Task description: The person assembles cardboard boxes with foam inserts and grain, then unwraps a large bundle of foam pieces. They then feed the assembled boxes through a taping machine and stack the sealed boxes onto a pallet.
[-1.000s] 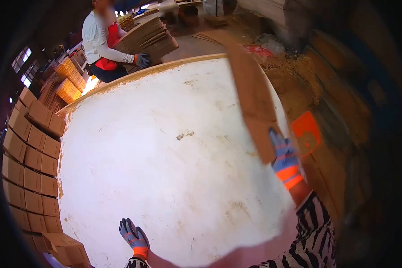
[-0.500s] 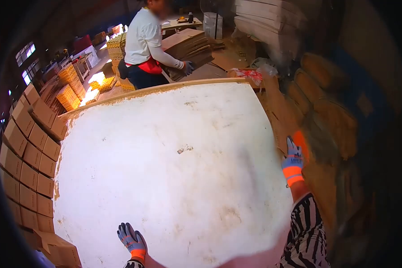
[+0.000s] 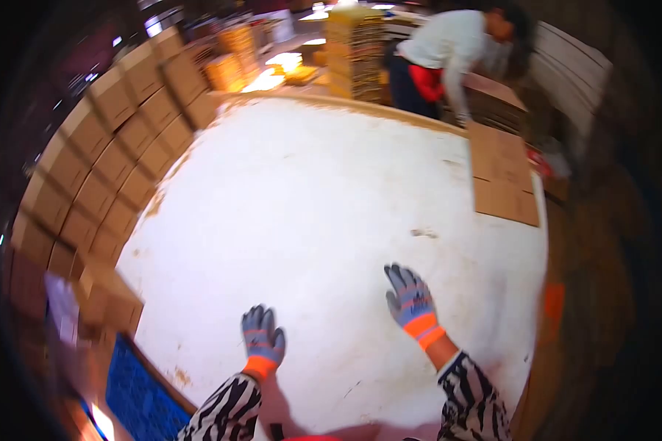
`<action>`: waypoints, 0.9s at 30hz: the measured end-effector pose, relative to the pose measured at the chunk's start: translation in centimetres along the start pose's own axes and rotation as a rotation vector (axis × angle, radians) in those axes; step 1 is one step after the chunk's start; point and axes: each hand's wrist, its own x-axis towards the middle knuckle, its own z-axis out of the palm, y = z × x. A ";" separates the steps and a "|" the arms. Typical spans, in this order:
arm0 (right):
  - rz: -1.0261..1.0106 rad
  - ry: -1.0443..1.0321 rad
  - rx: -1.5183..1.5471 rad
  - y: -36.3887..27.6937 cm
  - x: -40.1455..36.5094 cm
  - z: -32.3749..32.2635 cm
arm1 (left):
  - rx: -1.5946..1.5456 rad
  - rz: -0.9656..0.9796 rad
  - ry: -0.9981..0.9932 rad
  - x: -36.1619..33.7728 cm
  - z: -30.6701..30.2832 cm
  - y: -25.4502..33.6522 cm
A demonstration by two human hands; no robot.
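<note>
One flat cardboard box (image 3: 503, 176) has been put on the far right corner of the white tabletop (image 3: 309, 220), where none lay before, so cardboard is there to be handled. Two hands, left hand (image 3: 262, 336) and right hand (image 3: 412, 300), are spread, with nothing gripped. Beyond, one co-worker (image 3: 440, 45) is seen. Perhaps over a dozen brown boxes (image 3: 112, 162) are stacked left; some are blurred.

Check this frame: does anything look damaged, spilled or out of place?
Yes. The white tabletop has a dark mark ahead of the right hand and brown patches along its left edge, so it looks worn or dirty. At the near end of the stacked cartons, one carton juts out of line.
</note>
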 end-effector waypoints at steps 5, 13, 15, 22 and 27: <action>-0.205 -0.300 0.079 -19.5 -13.5 7.1 | 0.039 -0.083 -0.112 -0.1 -0.9 -1.1; -0.352 -0.596 0.146 -28.2 -22.8 6.0 | -0.809 -0.294 -0.625 -6.8 -7.6 -3.5; -0.249 -0.611 0.082 -28.4 -22.4 6.0 | -0.960 -0.141 -0.619 -13.0 -10.4 -6.0; 0.117 -0.394 0.547 -39.1 -20.7 10.1 | -0.848 -0.896 -0.296 -42.2 -20.2 -28.4; -0.654 -0.956 0.342 -56.5 -20.8 15.4 | -0.250 -1.730 -0.048 -61.5 -37.3 -37.1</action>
